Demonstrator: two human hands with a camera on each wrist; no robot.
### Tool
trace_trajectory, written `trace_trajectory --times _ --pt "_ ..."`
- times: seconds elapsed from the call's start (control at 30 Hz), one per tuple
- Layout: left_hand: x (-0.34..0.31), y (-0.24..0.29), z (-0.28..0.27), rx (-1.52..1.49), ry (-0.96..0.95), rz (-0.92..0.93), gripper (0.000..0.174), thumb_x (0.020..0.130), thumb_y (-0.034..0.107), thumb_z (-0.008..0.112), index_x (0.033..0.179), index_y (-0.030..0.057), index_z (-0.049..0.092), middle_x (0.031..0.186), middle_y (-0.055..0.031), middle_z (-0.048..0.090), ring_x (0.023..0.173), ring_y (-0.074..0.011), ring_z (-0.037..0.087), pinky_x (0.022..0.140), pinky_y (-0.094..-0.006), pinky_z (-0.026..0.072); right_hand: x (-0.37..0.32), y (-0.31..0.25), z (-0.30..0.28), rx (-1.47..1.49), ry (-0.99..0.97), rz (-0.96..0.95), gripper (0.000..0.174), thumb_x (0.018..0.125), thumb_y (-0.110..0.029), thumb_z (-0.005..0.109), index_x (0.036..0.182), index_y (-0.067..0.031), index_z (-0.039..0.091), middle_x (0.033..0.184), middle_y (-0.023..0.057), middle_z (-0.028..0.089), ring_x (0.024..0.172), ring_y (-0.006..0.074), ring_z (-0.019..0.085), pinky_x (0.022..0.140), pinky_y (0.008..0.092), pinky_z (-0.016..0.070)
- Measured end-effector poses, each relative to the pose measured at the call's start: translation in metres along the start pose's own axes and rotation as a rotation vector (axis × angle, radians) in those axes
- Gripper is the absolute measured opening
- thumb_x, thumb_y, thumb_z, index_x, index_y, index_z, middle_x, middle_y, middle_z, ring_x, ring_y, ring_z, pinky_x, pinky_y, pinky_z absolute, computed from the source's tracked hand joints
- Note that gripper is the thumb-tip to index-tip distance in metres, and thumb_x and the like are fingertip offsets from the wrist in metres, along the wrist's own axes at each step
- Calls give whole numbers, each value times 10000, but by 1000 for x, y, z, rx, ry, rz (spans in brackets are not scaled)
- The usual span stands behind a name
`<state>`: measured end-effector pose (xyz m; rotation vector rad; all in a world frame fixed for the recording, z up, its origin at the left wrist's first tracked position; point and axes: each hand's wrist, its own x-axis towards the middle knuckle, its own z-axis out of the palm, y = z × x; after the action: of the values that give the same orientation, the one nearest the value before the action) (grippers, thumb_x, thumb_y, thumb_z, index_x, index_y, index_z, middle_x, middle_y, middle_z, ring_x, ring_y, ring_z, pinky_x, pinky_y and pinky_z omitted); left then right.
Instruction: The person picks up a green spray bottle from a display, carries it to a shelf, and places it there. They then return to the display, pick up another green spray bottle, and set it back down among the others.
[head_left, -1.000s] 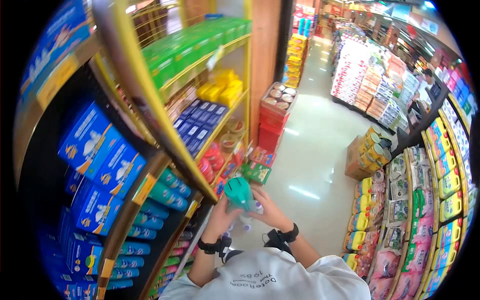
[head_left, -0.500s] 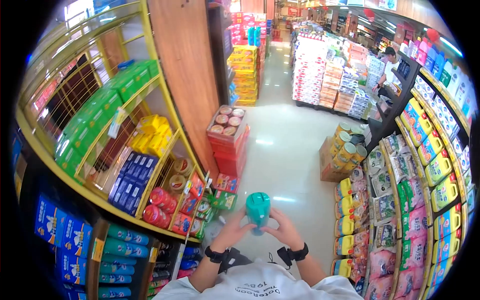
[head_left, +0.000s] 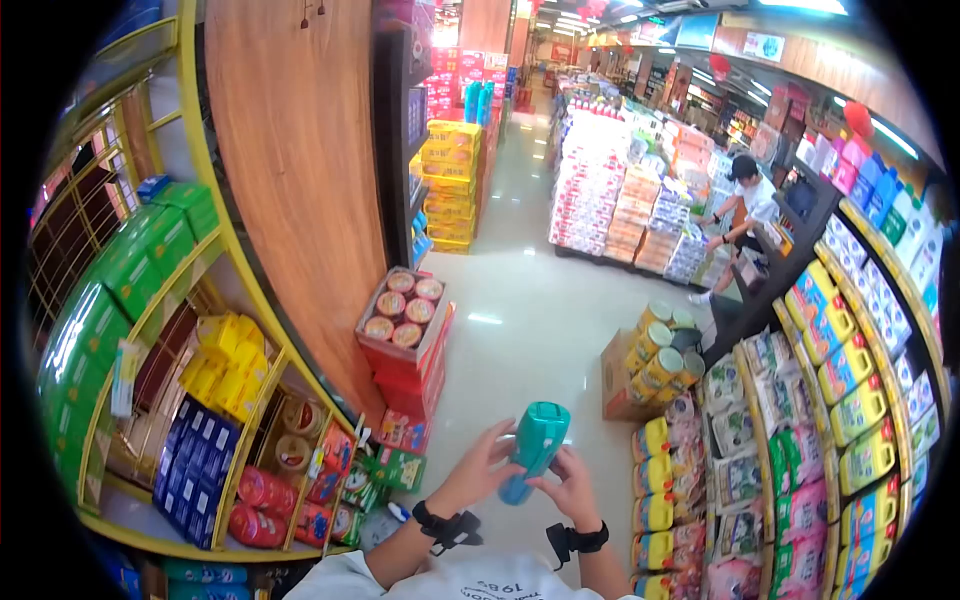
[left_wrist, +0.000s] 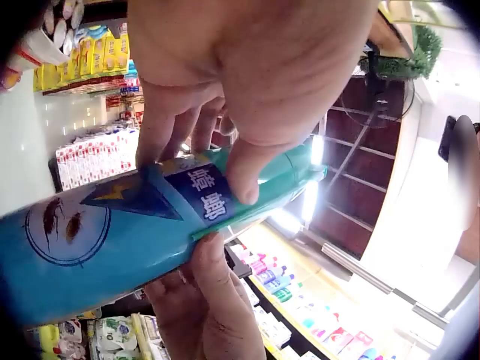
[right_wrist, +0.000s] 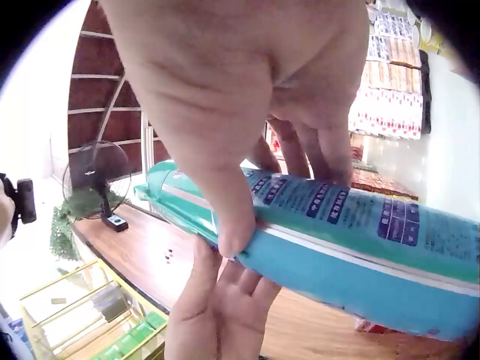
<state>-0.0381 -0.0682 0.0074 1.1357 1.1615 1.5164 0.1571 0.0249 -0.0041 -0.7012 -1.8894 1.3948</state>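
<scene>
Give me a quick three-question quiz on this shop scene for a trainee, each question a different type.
1. True or false: the can stands on a shelf.
2. Multiple choice: in the left wrist view, the drawing on the can shows A) flowers, B) cockroaches, C) fish.
3. Fill the gap: the can's cap is ___ in colour.

Key
1. False: the left hand and the right hand grip it in the air.
2. B
3. green
</scene>
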Motion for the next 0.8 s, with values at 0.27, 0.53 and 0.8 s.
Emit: trace_trajectory --times 0.27,0.53,0.8 --pt "121 20 -66 31 -3 68 641 922 28 768 1486 11 464 1446 -133 545 1340 -239 581 1164 -388 447 143 3 3 49 -22 0 685 774 -83 905 1386 -31 600 1236 85 581 1213 234 628 1068 382 547" --pt "220 19 -105 409 151 184 616 926 41 772 1485 42 515 1404 -123 575 1336 -234 584 1124 -374 483 263 29 -5 -55 -40 -59 629 766 -99 903 1340 -43 650 1238 109 615 1173 266 638 1022 399 557" --pt "356 -11 -119 367 249 128 619 922 51 778 1489 39 532 1414 -129 558 1309 -244 587 1073 -381 523 413 67 -58 -128 -94 -158 616 755 -99 891 1320 -29 659 1152 142 646 1094 297 661 965 391 547"
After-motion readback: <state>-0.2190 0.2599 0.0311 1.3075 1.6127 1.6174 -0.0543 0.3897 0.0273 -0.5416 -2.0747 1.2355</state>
